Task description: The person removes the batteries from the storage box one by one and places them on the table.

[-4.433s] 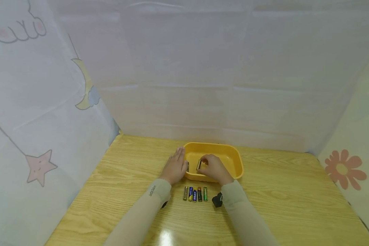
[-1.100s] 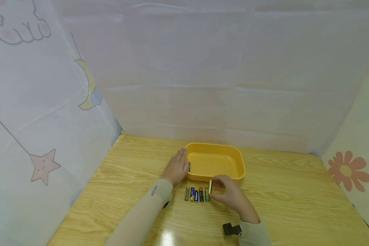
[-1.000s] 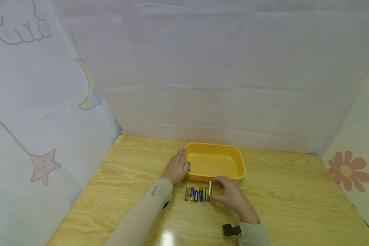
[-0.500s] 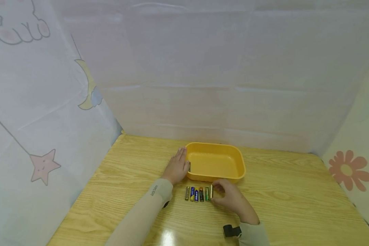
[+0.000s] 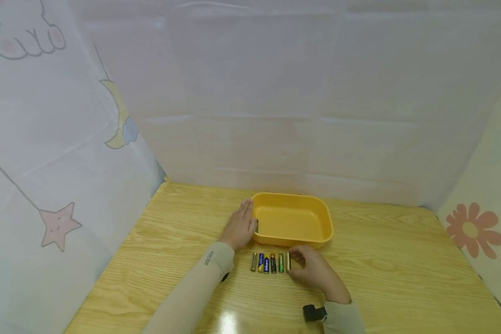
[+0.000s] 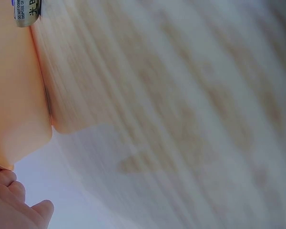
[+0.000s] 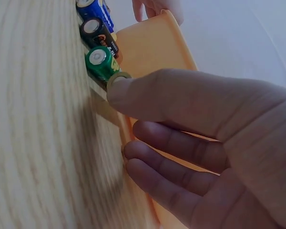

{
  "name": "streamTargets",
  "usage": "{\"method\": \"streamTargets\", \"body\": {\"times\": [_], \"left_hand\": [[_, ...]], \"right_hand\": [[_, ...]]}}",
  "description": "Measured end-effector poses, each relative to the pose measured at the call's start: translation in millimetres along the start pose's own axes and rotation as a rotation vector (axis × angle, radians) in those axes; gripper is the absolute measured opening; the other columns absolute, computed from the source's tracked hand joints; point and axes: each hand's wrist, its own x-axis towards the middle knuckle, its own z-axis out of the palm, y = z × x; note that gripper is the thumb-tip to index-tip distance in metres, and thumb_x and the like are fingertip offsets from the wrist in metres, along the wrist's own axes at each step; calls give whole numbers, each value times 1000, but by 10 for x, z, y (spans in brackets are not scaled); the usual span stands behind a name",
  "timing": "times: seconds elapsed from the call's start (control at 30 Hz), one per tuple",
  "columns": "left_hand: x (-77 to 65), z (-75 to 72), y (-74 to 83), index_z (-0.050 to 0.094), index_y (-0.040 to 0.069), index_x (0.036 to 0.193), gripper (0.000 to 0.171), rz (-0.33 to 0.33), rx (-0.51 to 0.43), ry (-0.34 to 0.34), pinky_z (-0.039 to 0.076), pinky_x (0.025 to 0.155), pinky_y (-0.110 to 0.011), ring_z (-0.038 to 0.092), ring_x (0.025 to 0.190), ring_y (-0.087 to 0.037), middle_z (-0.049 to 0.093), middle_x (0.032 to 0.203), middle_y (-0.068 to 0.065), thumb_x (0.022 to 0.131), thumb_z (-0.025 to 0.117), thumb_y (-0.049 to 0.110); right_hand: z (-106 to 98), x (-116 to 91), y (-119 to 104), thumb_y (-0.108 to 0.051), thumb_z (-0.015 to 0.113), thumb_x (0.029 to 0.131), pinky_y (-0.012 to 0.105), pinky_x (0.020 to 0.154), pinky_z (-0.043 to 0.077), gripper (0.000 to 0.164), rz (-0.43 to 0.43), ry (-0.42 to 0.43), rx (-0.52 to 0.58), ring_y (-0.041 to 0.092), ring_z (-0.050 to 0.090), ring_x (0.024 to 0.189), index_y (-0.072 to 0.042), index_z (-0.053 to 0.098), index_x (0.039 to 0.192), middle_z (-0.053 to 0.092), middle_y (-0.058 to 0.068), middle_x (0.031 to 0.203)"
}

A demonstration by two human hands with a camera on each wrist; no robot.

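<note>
In the head view my right hand (image 5: 315,269) pinches a gold-coloured battery (image 5: 288,261) by its ends, at the right end of a row on the table. To its left lie a green battery (image 5: 281,263), a black one (image 5: 273,263), two blue ones and a brownish-gold one (image 5: 254,262). The right wrist view shows my thumb on the held battery's end, close beside the green battery (image 7: 99,58). My left hand (image 5: 239,226) rests with straight fingers against the left side of a yellow plastic tray (image 5: 292,242), its thumb over the rim.
Inside the tray, by my left thumb, another battery (image 5: 257,226) is partly hidden. The tray stands just behind the row on the wooden table (image 5: 401,269). A pale cloth (image 5: 250,116) hangs behind the table and at both sides.
My right hand has brought the gold-coloured battery out of the tray to the row's right end and lowered it next to the green one. The left hand has stayed at the tray.
</note>
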Motion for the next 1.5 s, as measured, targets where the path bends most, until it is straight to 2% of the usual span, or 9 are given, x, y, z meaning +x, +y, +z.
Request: {"method": "streamTargets", "body": {"times": [0.47,0.7,0.87,1.2,1.5], "left_hand": [[-6,6,-4,12,3,162,61,-3,1,-1,20,123,-54,11,155,-25,15,169,-12,111,33,29],[3,-15,7,12,3,162,61,1,4,-8,21,123,-54,11,155,-26,15,169,-13,111,33,29],[-4,-25,13,12,2,162,61,2,1,-12,20,123,-54,11,155,-27,15,169,-14,110,32,29],[-25,-43,53,14,3,162,60,-18,-6,-14,20,123,-54,12,155,-26,15,169,-12,111,32,28],[-39,-67,69,16,0,161,60,0,-20,-3,21,122,-55,14,155,-29,18,168,-16,110,34,27]], "right_hand": [[2,-24,-35,-1,86,74,46,89,55,43,9,11,-18,23,63,99,1,69,114,65,8,106],[18,-26,-48,-3,88,74,44,88,55,42,38,13,-29,19,61,96,-3,71,112,64,4,104],[23,-19,-36,-4,89,74,45,87,54,43,29,9,-30,20,60,96,-2,71,113,64,5,104],[15,-37,-58,-2,88,74,47,89,54,43,72,14,1,21,60,97,-2,71,113,63,6,105],[10,-36,-54,-1,87,74,46,89,54,44,72,-5,9,21,60,98,-3,71,116,62,6,107]]}}
